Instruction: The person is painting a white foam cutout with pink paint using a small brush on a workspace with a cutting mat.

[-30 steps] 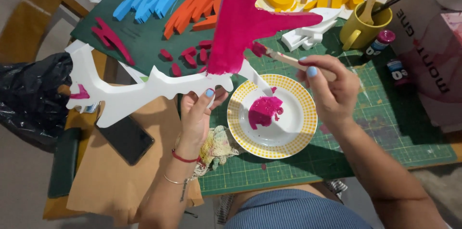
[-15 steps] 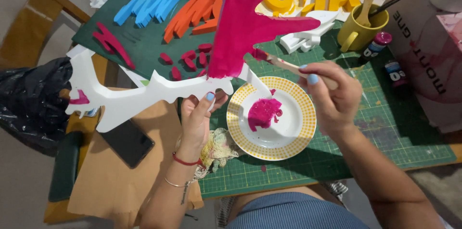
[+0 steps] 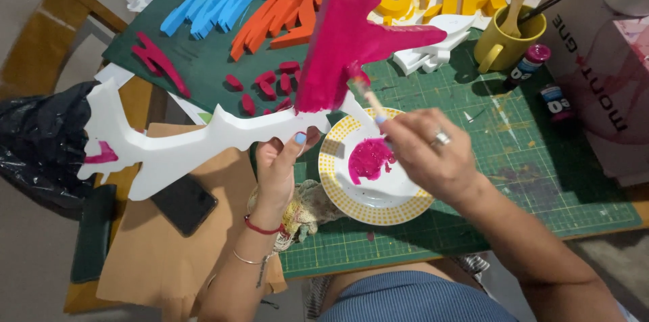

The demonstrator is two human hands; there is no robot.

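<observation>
Left hand [image 3: 280,163] has its grip clamped on the bottom edge of a big foam cutout [image 3: 223,134], thumb up on the front face, holding it up off the table at a slant. The cutout is still bare white along its long left arm, with one small pink smear near the far left tip, while the upper right part is coated in magenta.

Right hand [image 3: 429,153] is pinched around a thin wooden-handled paintbrush [image 3: 367,97] — the bristle end sits right against the lower edge of the magenta patch. There's a ring on one finger of that hand.

Just below both hands is a white plate with a yellow dotted rim [image 3: 405,203] with a puddle of magenta paint in it, resting on a green cutting mat [image 3: 541,173]. A crumpled, paint-stained rag [image 3: 307,207] lies just beside the plate on its left.

Further out: a dark phone [image 3: 184,203] on brown cardboard under the cutout's white arm, small red foam bits and blue and orange foam shapes on a dark green board up top, yellow foam letters at the top right, and a yellow mug [image 3: 497,41] holding a wooden stick — two small paint bottles stand near it.
</observation>
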